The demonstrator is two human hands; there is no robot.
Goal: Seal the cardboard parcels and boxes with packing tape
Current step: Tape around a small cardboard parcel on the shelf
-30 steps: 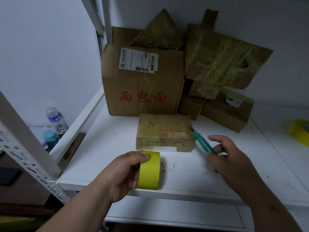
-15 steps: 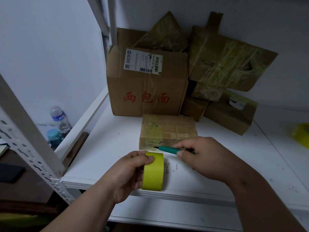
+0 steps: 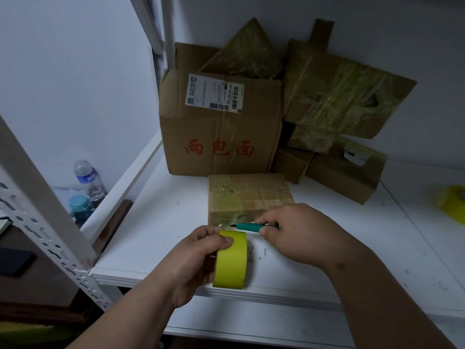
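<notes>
Bottles (image 3: 86,187) stand at the far left, below the shelf and behind a slanted white metal post (image 3: 47,238); one has a blue label, a shorter one a teal cap. Next comes the white shelf (image 3: 156,222), its surface flecked with small scraps. Over its front edge the left hand (image 3: 193,258) grips a roll of yellow tape (image 3: 231,259) held upright on edge, thumb pressed over the top of the roll and fingers curled behind it. Just behind the roll lies a small flat parcel (image 3: 249,197), already wrapped in shiny tape, its near edge close to both hands. At the back of the shelf, against the wall, a big box (image 3: 221,127) with red characters and a white shipping label stands upright, with a crumpled taped parcel poking out of its top. To its right several more taped boxes (image 3: 342,96) lean in a loose heap, one tilted on top of the smaller ones. The right hand (image 3: 299,233) pinches a green cutter (image 3: 251,226) between thumb and curled fingers, its tip pointing left toward the top of the roll, right at the parcel's near edge. At the far right edge sits a second yellow roll (image 3: 453,205), blurred.
</notes>
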